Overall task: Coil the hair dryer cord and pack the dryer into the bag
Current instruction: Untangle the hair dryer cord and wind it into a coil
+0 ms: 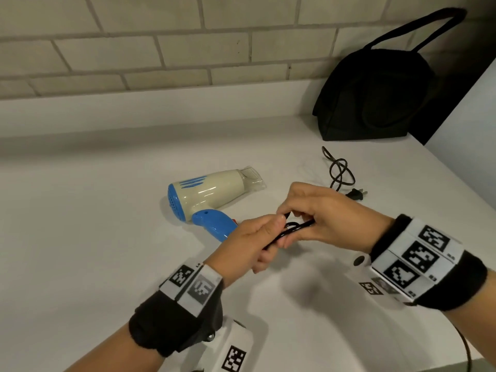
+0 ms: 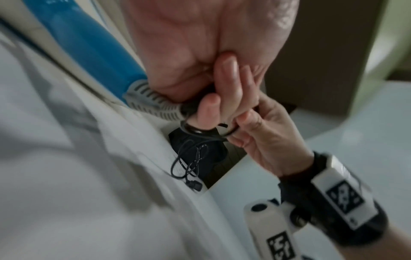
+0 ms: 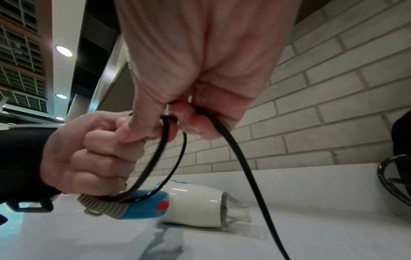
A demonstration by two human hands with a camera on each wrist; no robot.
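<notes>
The cream and blue hair dryer (image 1: 212,194) lies on its side on the white counter (image 1: 94,210), nozzle pointing right. My left hand (image 1: 257,240) grips a few loops of its black cord (image 1: 298,226) just in front of the blue handle (image 1: 214,224). My right hand (image 1: 300,210) pinches the same cord right beside the left. In the right wrist view the cord (image 3: 244,167) runs down from my right hand's fingers (image 3: 191,119) toward the counter, and loops hang from the left hand (image 3: 93,154) near the grey strain relief (image 3: 100,204). The loose end (image 1: 341,170) with its plug (image 1: 355,194) lies to the right.
A black bag (image 1: 375,98) with a long strap stands at the back right against the brick wall (image 1: 161,49). The counter's right edge (image 1: 469,189) runs just beyond the plug. A white backsplash ledge (image 1: 134,111) borders the far side.
</notes>
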